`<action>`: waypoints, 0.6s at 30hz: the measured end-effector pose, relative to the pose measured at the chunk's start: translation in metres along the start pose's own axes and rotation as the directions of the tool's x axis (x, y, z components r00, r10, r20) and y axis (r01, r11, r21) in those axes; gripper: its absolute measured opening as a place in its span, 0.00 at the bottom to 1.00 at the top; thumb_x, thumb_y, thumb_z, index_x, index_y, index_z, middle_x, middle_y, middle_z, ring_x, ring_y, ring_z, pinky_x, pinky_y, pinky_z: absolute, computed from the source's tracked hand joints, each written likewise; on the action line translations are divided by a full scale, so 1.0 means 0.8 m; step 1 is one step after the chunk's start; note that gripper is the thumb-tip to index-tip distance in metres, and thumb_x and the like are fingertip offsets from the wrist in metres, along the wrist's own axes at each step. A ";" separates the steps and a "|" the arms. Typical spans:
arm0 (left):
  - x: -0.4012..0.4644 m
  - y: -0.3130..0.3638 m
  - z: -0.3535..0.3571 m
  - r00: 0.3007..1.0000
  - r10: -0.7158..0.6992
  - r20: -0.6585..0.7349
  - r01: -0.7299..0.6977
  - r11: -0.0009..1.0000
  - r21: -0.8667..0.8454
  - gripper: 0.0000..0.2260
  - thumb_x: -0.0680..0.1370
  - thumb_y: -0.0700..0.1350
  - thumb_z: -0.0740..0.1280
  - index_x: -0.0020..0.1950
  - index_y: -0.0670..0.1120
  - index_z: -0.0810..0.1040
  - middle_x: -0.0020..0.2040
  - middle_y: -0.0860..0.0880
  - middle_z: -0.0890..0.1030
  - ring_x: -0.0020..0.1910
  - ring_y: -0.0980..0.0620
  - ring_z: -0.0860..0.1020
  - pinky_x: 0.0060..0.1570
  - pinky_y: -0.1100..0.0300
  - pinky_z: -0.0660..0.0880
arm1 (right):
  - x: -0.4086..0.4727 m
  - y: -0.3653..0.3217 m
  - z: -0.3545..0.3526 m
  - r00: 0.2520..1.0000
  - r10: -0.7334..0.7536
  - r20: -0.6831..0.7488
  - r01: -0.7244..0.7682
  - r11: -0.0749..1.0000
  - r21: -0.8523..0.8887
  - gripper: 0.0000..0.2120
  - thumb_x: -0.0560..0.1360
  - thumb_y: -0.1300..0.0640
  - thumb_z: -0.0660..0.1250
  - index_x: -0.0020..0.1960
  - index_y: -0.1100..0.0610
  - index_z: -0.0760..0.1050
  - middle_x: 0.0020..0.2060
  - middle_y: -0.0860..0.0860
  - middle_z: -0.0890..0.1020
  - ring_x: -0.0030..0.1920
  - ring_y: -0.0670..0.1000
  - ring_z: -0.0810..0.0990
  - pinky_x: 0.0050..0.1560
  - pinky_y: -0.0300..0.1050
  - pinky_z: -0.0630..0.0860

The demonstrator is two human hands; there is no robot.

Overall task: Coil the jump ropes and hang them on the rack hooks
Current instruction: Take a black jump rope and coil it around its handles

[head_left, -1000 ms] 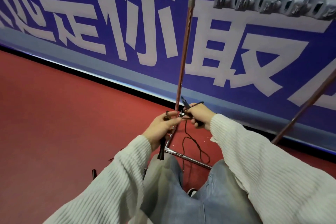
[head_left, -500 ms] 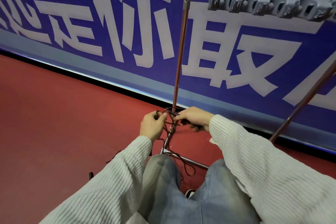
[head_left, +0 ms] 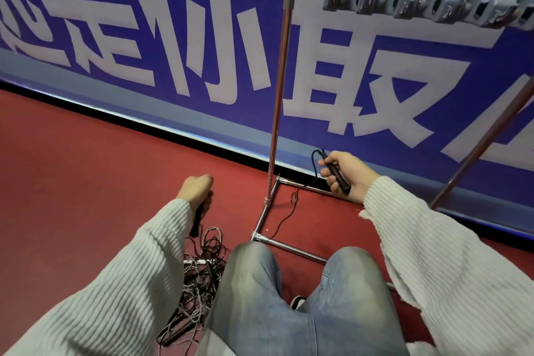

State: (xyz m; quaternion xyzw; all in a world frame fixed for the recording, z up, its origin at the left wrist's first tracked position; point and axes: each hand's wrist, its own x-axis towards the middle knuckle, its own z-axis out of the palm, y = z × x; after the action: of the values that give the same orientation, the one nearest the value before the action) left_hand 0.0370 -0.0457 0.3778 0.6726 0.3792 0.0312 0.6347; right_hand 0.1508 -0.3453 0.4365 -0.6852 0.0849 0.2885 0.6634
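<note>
Both hands have pulled apart: right hand (head_left: 345, 175) fingers wrap one black handle (head_left: 335, 175), left hand (head_left: 196, 191) grips the other handle (head_left: 198, 218), cord (head_left: 289, 217) trailing between.

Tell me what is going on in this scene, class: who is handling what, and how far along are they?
A person in a white ribbed sweater is holding a jump rope apart, one black handle in each hand. The right hand grips a handle near the rack's base; the left hand grips the other handle over a tangled pile of ropes on the red floor. The cord trails loose, not coiled. The hooks on the rack's top bar hold nothing.
</note>
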 end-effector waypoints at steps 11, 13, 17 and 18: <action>-0.080 0.044 0.085 0.914 0.211 0.346 0.038 0.806 -0.591 0.09 0.85 0.39 0.55 0.53 0.47 0.74 0.43 0.49 0.81 0.41 0.53 0.79 0.43 0.58 0.71 | -0.028 0.039 0.124 0.934 -0.252 0.252 0.290 0.948 -0.127 0.09 0.85 0.53 0.60 0.59 0.49 0.79 0.46 0.50 0.85 0.46 0.51 0.85 0.45 0.48 0.80; -0.083 0.041 0.094 0.937 0.220 0.272 0.008 0.764 -0.646 0.10 0.85 0.38 0.56 0.51 0.46 0.75 0.39 0.49 0.81 0.36 0.54 0.79 0.39 0.60 0.72 | -0.029 0.048 0.131 0.918 -0.331 0.218 0.376 0.900 -0.221 0.10 0.84 0.54 0.61 0.62 0.47 0.78 0.52 0.51 0.85 0.53 0.53 0.85 0.51 0.51 0.80; -0.092 0.037 0.102 0.929 0.233 0.289 -0.005 0.786 -0.618 0.10 0.85 0.37 0.57 0.55 0.43 0.78 0.39 0.47 0.82 0.32 0.54 0.81 0.33 0.60 0.77 | -0.043 0.057 0.136 0.889 -0.379 0.259 0.455 0.802 -0.388 0.16 0.76 0.54 0.64 0.64 0.45 0.72 0.48 0.52 0.85 0.48 0.53 0.85 0.53 0.58 0.81; -0.094 0.035 0.102 0.917 0.247 0.313 -0.020 0.812 -0.583 0.10 0.85 0.38 0.58 0.59 0.42 0.78 0.41 0.46 0.82 0.31 0.54 0.80 0.31 0.61 0.75 | -0.046 0.055 0.135 0.893 -0.376 0.249 0.447 0.810 -0.380 0.15 0.77 0.55 0.62 0.63 0.45 0.71 0.45 0.52 0.83 0.43 0.53 0.84 0.47 0.56 0.82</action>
State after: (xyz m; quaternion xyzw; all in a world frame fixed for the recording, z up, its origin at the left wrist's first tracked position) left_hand 0.0394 -0.1521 0.4195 0.4710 0.1753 0.0594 0.8625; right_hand 0.0683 -0.2565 0.4222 -0.7898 -0.1851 0.2037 0.5482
